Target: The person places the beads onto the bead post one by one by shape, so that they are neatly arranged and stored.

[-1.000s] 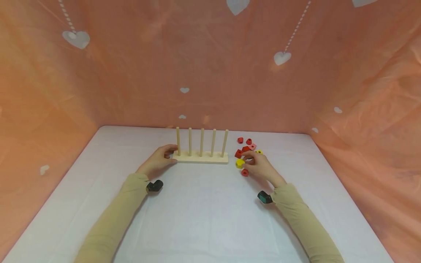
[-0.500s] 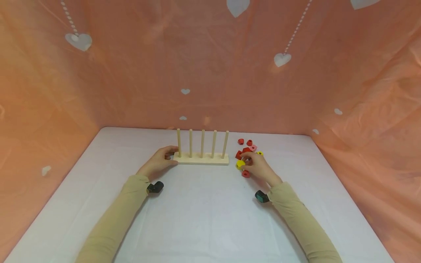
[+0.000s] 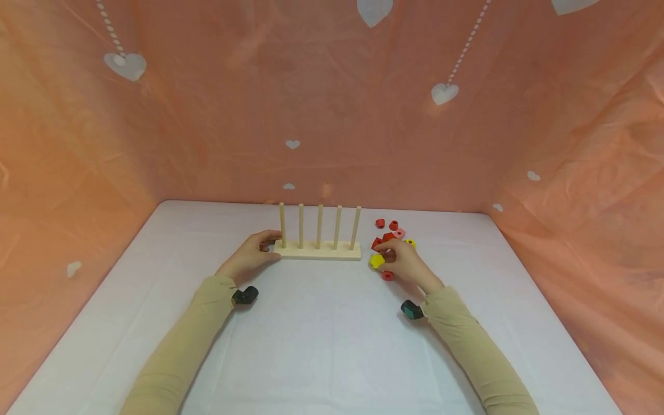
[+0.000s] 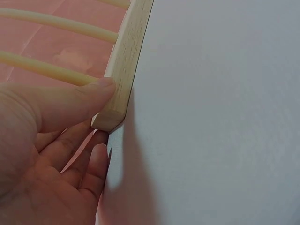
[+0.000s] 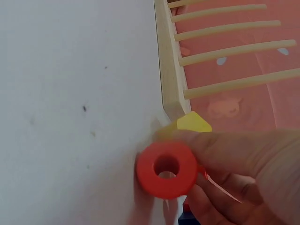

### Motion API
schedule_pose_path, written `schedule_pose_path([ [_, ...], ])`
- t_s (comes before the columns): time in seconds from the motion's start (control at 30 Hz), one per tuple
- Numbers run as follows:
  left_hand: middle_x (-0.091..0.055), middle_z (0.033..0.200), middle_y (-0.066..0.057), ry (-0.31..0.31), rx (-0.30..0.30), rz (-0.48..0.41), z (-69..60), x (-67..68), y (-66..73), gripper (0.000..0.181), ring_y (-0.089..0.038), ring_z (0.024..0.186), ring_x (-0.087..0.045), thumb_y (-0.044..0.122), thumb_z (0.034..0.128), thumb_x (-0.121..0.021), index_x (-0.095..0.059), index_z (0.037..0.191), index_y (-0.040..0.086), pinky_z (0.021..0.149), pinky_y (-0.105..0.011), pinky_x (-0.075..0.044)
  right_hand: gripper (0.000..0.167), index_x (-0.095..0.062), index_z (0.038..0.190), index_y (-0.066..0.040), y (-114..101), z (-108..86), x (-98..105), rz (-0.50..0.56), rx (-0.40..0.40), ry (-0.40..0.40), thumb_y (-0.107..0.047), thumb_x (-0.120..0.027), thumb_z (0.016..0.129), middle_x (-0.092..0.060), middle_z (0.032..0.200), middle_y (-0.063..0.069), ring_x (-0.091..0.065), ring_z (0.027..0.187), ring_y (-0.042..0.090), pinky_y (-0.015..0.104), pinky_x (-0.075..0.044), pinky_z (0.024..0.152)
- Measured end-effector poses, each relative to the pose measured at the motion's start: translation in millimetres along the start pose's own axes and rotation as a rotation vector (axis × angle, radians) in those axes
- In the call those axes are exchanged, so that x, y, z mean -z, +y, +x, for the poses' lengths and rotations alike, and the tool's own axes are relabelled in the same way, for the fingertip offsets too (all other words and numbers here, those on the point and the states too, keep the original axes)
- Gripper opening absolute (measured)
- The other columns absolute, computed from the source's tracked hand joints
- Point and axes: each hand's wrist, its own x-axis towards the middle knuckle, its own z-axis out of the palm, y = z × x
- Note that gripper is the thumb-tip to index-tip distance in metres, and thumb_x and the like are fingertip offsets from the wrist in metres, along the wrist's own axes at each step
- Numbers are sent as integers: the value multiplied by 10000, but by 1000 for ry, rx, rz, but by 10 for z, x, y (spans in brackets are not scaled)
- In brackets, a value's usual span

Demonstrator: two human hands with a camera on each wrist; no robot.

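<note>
A light wooden peg stand [image 3: 317, 252] with several upright pegs sits at mid-table. My left hand [image 3: 250, 253] grips its left end; in the left wrist view the thumb [image 4: 89, 101] presses on the base, fingers behind. At the stand's right, my right hand [image 3: 407, 262] pinches a yellow bead [image 3: 377, 261] between thumb and fingers, tilted so a flat face shows. Close by that hand, a red bead with a round hole [image 5: 166, 168] fills the lower middle of the right wrist view. The hand partly hides other beads.
Behind the right hand lie several loose beads: red ones [image 3: 380, 223], a pink one [image 3: 399, 233] and another yellow one [image 3: 410, 243]. A dark blue piece [image 5: 187, 218] peeks out at the bottom of the right wrist view. A white cloth covers the table [image 3: 321, 346]; pink fabric walls surround it.
The right hand has taken hold of the yellow bead, tilted it and shifted it slightly left. The left hand stays on the stand.
</note>
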Motion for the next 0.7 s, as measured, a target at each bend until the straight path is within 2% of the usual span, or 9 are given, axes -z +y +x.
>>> schedule_pose_path([
  [0.27, -483, 1357, -231, 2, 15, -6, 8, 8, -7, 569, -359, 1223, -450, 16, 849, -689, -447, 1360, -42, 1042, -471, -354, 366, -677, 1132, -23, -68, 21, 20, 5, -56, -30, -31, -779, 780, -629, 1061, 94, -574, 902, 242, 311, -544, 793],
  [0.47, -486, 1359, -206, 8, 27, -27, 9, 19, -15, 581, -340, 1223, -445, 22, 847, -695, -447, 1371, -20, 1046, -461, -345, 368, -668, 1119, -54, -74, 31, 11, 2, -61, -36, -55, -793, 772, -620, 1055, 76, -540, 898, 246, 308, -533, 785],
  [0.7, -523, 1314, -226, -23, -51, 21, -2, 27, -78, 613, -361, 1187, -480, 31, 825, -729, -447, 1361, -60, 1034, -473, -362, 353, -637, 1096, -87, -34, 34, -34, -10, -30, -54, -64, -790, 778, -606, 998, 40, -536, 873, 233, 288, -525, 764],
])
